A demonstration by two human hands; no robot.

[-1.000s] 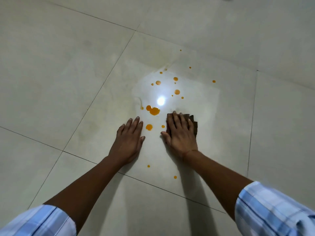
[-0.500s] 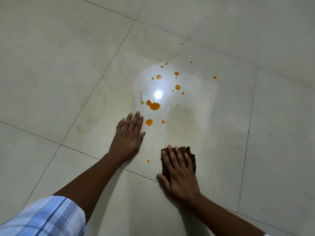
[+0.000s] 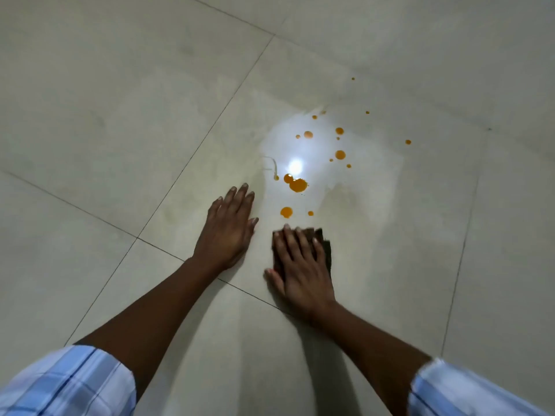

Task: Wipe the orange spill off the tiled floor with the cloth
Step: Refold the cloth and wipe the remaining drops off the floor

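Observation:
Orange drops are scattered over the pale tiled floor point(image 3: 120, 115); the largest blob of the orange spill point(image 3: 298, 184) lies beside a bright light reflection, with smaller drops beyond it and two nearer ones. My right hand point(image 3: 300, 271) presses flat on a dark brown cloth point(image 3: 326, 247), just below the nearest drops; most of the cloth is hidden under the palm. My left hand point(image 3: 229, 232) rests flat on the tile with fingers apart, left of the spill, holding nothing.
Dark grout lines cross the floor, one running under both wrists. A wet, shiny patch surrounds the drops, with a duller wiped streak at its right side. Blue checked sleeves show at the bottom corners.
My right hand dragged the cloth from beside the big blob back toward me, wiping away the near drops, then moved forward again to just below the remaining drops. My left hand stayed put.

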